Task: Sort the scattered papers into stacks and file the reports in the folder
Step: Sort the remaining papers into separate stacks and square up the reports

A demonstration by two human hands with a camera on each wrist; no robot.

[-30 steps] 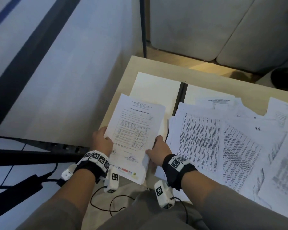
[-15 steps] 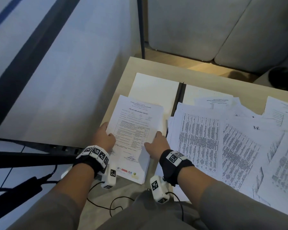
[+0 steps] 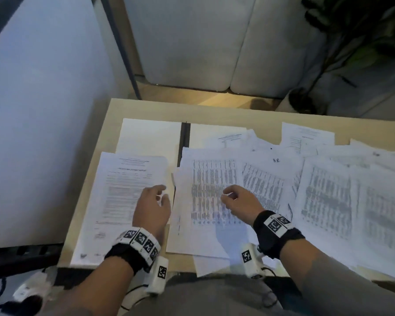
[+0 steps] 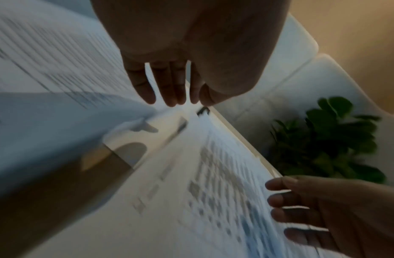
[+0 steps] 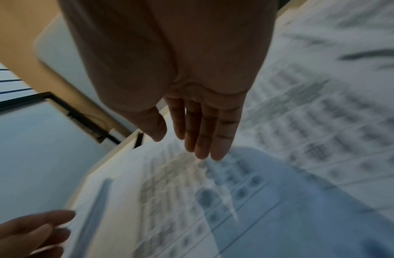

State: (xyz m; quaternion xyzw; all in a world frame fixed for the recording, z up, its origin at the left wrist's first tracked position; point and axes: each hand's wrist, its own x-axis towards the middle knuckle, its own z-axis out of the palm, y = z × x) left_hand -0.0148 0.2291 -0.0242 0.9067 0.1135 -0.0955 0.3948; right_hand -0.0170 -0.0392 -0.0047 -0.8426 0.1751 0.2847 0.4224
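Observation:
A stack of reports (image 3: 123, 197), a printed form on top, lies flat at the table's left front corner. My left hand (image 3: 156, 201) hovers over its right edge with relaxed fingers, holding nothing; the left wrist view shows those fingers (image 4: 169, 87) straight. My right hand (image 3: 235, 199) is over a sheet of printed tables (image 3: 210, 176), and its fingers (image 5: 202, 136) are straight and empty. An open white folder (image 3: 151, 135) with a black spine (image 3: 185, 137) lies behind the stack. Its right half is partly under loose papers.
Loose printed sheets (image 3: 328, 195) overlap across the table's middle and right, some hanging over the near edge. The table (image 3: 146, 108) ends close on the left, beside a pale wall panel. Grey sofa cushions (image 3: 192, 42) and a plant (image 3: 351, 42) stand beyond the far edge.
Both hands gripped the report stack by its sides before. Now it lies on the table and both hands have let go. My right hand has moved right over the table sheets.

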